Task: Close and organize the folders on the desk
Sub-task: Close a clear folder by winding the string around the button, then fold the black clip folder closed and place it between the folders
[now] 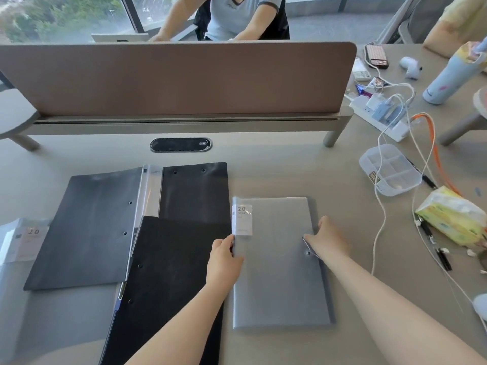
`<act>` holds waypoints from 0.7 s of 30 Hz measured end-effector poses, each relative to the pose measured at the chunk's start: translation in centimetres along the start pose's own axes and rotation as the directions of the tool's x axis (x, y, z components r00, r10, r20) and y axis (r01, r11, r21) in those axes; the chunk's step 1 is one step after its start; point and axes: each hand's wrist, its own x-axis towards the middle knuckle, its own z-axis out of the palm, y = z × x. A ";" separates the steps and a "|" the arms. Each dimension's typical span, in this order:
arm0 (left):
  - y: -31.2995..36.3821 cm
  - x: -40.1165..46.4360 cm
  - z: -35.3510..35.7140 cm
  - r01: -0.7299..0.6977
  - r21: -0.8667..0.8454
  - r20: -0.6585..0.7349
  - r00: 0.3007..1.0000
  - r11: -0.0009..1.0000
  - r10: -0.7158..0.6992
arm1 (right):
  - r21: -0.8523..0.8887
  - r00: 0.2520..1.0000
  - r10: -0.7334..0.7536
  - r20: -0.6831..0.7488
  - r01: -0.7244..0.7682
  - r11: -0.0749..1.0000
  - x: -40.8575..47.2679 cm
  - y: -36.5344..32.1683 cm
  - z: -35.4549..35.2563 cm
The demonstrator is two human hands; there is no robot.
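Grey translucent plastic folder (279,262) closed, lower right of frame.
My left hand (224,259) pinches its spine, right hand (329,238) presses its edge; two black folders (89,227) lie open.

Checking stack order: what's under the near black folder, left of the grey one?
The near black folder overlaps the open black folder, covering its lower right cover and part of the clear spine. Whatever else lies beneath is hidden.

- White label (242,219) on the grey folder (279,272): the number "20"; smaller print below unreadable.
- Pale folder (15,241) at the left edge: "20" in orange; other print unreadable.
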 end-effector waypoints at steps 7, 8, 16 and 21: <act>-0.9 0.7 -3.1 -0.042 -0.010 -0.162 0.986 0.999 0.040 | 0.033 0.924 -0.380 0.044 0.379 0.925 -1.1 -7.3 0.7; -1.3 0.9 -4.0 -0.044 0.006 -0.188 0.981 0.999 0.044 | 0.038 0.904 -0.424 0.060 0.422 0.906 -1.5 -8.6 1.0; -4.9 2.7 -11.0 0.057 0.167 -0.357 0.934 0.984 0.007 | 0.036 0.797 -0.582 0.164 0.585 0.810 -3.1 -17.6 3.9; -7.1 3.7 -14.5 0.137 0.235 -0.386 0.922 0.962 -0.037 | 0.035 0.729 -0.652 0.210 0.661 0.750 -3.8 -22.8 5.6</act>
